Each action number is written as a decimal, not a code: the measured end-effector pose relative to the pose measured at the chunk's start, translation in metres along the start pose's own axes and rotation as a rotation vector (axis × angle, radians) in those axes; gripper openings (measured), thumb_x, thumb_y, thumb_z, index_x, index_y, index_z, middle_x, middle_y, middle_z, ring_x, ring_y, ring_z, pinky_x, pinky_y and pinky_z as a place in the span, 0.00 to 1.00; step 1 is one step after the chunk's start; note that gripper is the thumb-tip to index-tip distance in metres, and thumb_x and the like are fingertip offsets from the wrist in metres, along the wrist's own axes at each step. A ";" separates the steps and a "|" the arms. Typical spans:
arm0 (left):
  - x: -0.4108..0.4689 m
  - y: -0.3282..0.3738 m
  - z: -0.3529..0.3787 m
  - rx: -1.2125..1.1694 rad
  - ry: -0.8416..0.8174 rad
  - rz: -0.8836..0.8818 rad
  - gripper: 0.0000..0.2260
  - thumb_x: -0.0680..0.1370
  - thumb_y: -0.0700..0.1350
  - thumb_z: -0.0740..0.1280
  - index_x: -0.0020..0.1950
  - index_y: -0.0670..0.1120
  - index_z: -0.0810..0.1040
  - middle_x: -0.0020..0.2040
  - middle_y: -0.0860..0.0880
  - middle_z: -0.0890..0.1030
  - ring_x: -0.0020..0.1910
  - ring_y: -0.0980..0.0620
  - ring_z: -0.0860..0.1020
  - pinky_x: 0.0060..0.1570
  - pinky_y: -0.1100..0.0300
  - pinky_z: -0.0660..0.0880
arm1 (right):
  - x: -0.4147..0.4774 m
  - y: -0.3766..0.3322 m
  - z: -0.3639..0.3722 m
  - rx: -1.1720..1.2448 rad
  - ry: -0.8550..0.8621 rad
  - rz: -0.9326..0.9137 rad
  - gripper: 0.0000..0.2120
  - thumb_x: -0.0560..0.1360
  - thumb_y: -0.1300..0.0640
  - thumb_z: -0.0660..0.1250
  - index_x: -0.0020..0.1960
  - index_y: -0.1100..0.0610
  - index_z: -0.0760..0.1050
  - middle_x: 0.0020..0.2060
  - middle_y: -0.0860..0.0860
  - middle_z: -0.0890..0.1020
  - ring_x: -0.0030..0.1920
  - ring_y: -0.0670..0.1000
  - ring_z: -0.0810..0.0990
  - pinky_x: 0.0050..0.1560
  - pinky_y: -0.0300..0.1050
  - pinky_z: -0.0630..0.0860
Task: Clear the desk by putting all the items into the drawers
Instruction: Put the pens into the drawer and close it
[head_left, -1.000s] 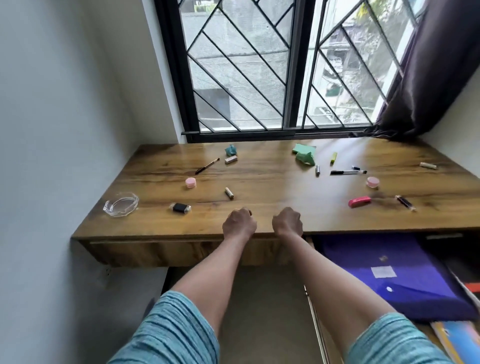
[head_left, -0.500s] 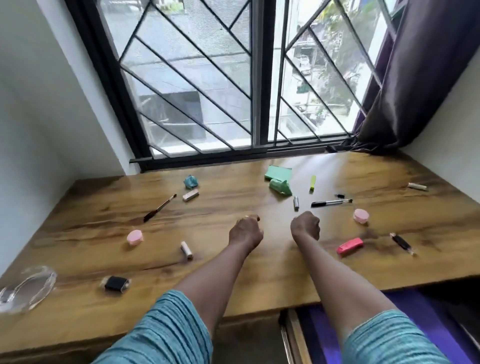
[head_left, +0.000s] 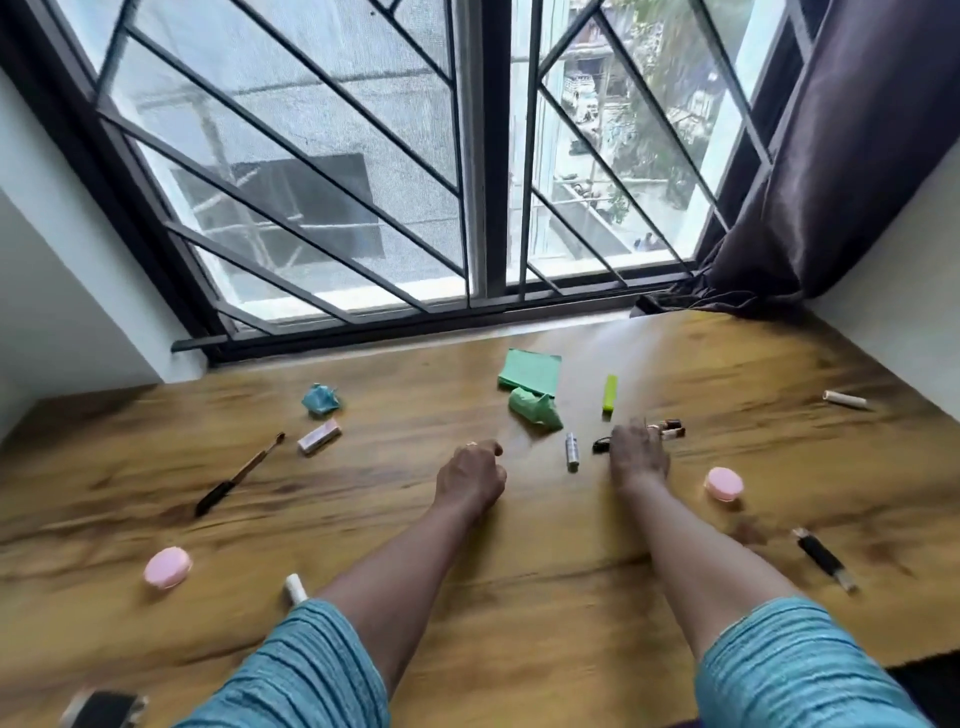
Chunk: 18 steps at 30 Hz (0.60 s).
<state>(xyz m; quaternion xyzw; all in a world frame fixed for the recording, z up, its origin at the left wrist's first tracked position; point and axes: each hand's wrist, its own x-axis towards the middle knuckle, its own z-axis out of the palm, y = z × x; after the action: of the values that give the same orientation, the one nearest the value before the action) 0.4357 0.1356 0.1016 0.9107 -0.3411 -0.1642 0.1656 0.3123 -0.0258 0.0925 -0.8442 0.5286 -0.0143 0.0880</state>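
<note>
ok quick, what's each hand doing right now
left hand: closed, fingers curled, holding nothing.
right hand: lies over the black pen; cannot tell whether it grips it.

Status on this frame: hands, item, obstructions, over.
Left hand fisted, empty. Right hand over thin black pen, grip unclear. Small silver tube close beside, not touching.

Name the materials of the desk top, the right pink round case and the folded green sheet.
Desk top: wood or wood-look laminate, satin; grain streaks, soft window glare.
Right pink round case: likely plastic, smooth, even colour.
Folded green sheet: probably paper, matte, creased flat.
</note>
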 end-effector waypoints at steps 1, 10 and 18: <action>0.001 -0.005 0.001 0.001 0.007 -0.003 0.18 0.76 0.44 0.59 0.66 0.50 0.74 0.64 0.45 0.76 0.63 0.45 0.74 0.58 0.55 0.73 | -0.001 -0.002 0.000 -0.014 0.013 -0.012 0.18 0.78 0.67 0.52 0.63 0.61 0.74 0.61 0.56 0.74 0.63 0.59 0.72 0.59 0.51 0.73; -0.002 -0.064 -0.028 0.038 0.160 -0.077 0.14 0.78 0.45 0.62 0.63 0.49 0.76 0.61 0.46 0.77 0.62 0.47 0.75 0.56 0.56 0.74 | -0.019 -0.011 0.006 -0.175 0.249 -0.234 0.11 0.77 0.64 0.54 0.55 0.60 0.74 0.47 0.60 0.82 0.45 0.62 0.81 0.47 0.54 0.74; -0.010 -0.179 -0.076 0.100 0.416 -0.462 0.17 0.80 0.39 0.54 0.68 0.43 0.70 0.65 0.43 0.73 0.64 0.44 0.71 0.62 0.52 0.70 | -0.038 -0.103 0.022 0.010 0.587 -0.607 0.12 0.68 0.65 0.52 0.48 0.60 0.69 0.33 0.58 0.79 0.30 0.59 0.79 0.32 0.47 0.76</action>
<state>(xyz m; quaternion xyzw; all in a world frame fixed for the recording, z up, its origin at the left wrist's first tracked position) 0.5612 0.2844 0.0968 0.9851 -0.0915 0.0096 0.1450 0.3894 0.0550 0.0905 -0.9213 0.2585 -0.2818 -0.0704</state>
